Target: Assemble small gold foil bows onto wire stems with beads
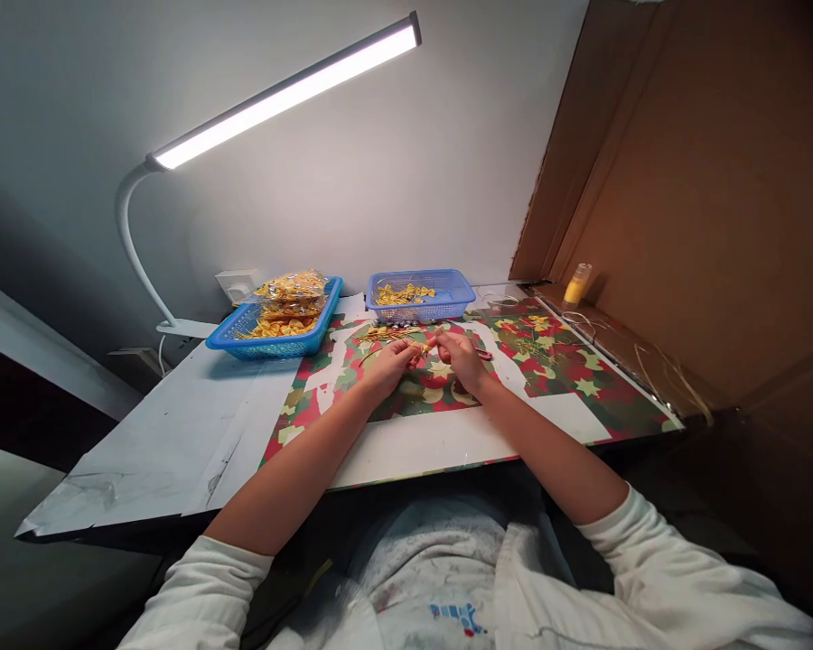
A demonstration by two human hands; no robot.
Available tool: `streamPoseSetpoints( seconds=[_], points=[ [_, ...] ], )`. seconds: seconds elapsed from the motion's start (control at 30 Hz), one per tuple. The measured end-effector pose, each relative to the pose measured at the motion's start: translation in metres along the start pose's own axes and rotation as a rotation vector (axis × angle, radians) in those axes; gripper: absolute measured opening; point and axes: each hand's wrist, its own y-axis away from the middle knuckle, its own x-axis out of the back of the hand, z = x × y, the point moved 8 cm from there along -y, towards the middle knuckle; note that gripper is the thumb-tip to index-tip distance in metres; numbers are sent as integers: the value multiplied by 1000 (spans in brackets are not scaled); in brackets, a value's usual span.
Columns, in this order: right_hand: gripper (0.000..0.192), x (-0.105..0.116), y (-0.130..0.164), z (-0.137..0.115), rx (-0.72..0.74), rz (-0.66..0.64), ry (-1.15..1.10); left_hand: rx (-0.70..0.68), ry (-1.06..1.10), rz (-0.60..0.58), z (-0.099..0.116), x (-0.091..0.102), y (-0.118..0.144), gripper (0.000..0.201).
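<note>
Both hands meet over the patterned mat [569,379] on the bench [176,433] — the left hand [387,364] and the right hand [462,358] are closed, fingertips pinching a small gold piece [423,348] between them, just before the smaller blue basket [420,296]; a larger blue basket [277,325] of gold pieces sits to the left.

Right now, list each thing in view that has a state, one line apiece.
desk lamp: lit.
left basket: heaped with yellow pieces and filled bags.
right basket: holds only a thin layer of yellow pieces.
yellow bottle: upright, cap on.
left hand: pinching a small gold piece.
right hand: fingers closed at the same piece.
</note>
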Motion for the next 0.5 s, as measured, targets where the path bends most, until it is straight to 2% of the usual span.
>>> streamPoseSetpoints(
  seconds=[0.17,0.5],
  points=[
    [31,-3,4,-11,68,-26,67,9,14,13,-2,2,-1,19],
    [38,-5,6,-4,74,-7,182,-10,-18,-16,-6,1,-3,23]
  ],
)
